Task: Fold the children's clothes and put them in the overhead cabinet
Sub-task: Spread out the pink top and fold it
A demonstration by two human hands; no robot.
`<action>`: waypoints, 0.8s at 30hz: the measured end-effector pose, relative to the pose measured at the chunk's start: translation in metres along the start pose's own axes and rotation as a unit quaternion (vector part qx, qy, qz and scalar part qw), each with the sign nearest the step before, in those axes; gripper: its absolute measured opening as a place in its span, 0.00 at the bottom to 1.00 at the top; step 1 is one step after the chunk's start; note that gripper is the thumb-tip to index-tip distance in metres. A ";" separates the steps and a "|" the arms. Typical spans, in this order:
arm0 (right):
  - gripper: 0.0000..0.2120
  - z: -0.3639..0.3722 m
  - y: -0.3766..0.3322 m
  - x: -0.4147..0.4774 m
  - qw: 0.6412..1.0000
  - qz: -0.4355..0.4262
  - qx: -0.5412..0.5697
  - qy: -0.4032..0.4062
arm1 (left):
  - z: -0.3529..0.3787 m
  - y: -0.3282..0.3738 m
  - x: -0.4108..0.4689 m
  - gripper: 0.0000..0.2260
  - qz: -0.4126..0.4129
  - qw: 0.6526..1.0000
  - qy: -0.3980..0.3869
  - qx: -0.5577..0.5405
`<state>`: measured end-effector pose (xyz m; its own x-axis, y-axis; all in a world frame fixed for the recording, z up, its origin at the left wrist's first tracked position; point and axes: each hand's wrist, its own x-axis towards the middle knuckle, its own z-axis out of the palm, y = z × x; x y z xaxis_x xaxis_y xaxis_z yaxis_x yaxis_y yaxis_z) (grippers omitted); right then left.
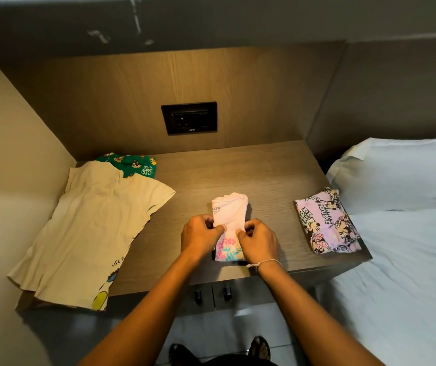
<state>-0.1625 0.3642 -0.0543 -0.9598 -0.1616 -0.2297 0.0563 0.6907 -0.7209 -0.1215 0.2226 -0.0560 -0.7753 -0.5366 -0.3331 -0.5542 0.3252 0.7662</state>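
A small pink garment (231, 210) with a flower print lies folded narrow in the middle of the wooden tabletop (238, 170). My left hand (201, 235) pinches its left edge and my right hand (260, 240) pinches its right edge, both at mid-length. A cream T-shirt (92, 228) lies spread flat at the left, hanging over the front edge. A green printed garment (132, 163) peeks out from behind the cream shirt. A folded lilac cartoon-print garment (326, 223) rests at the table's right end.
A black wall socket (189, 118) sits in the wood back panel. A bed with white sheets (401, 247) and a pillow (396, 170) adjoins the table on the right. Two drawer handles (212, 294) show below the front edge. A wall closes off the left.
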 end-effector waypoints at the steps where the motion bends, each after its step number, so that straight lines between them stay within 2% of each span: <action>1: 0.06 0.000 0.000 -0.001 0.999 0.005 0.046 0.003 | 0.000 -0.001 -0.001 0.06 0.010 1.000 -0.004 -0.020; 3: 0.09 -0.001 -0.001 -0.003 0.987 0.015 0.159 -0.005 | -0.001 0.001 -0.005 0.07 0.021 0.998 -0.007 -0.057; 6: 0.18 -0.012 0.001 -0.003 0.955 -0.001 0.297 -0.022 | -0.003 0.015 -0.014 0.13 0.053 0.992 -0.003 -0.115; 9: 0.26 -0.034 0.006 -0.002 0.944 -0.039 0.326 -0.029 | -0.001 0.035 -0.026 0.19 0.105 0.980 -0.028 -0.166; 14: 0.29 -0.091 0.027 0.003 0.929 -0.065 0.365 -0.010 | 0.031 0.073 -0.039 0.27 0.176 0.955 -0.079 -0.227; 18: 0.29 -0.149 0.048 0.015 0.955 -0.055 0.290 0.023 | 0.078 0.107 -0.042 0.30 0.202 0.939 -0.103 -0.259; 22: 0.29 -0.186 0.073 0.043 0.990 -0.046 0.116 0.058 | 0.131 0.136 -0.038 0.32 0.171 0.946 -0.110 -0.252; 24: 0.29 -0.191 0.084 0.052 0.998 -0.029 0.022 0.059 | 0.149 0.142 -0.037 0.34 0.150 0.960 -0.122 -0.200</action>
<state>-0.2601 0.5484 -0.0016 -0.9874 -0.1137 -0.1097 0.0093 0.6513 -0.7588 -0.2170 0.4043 -0.0166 -0.9572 -0.2501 -0.1454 -0.1713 0.0848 0.9816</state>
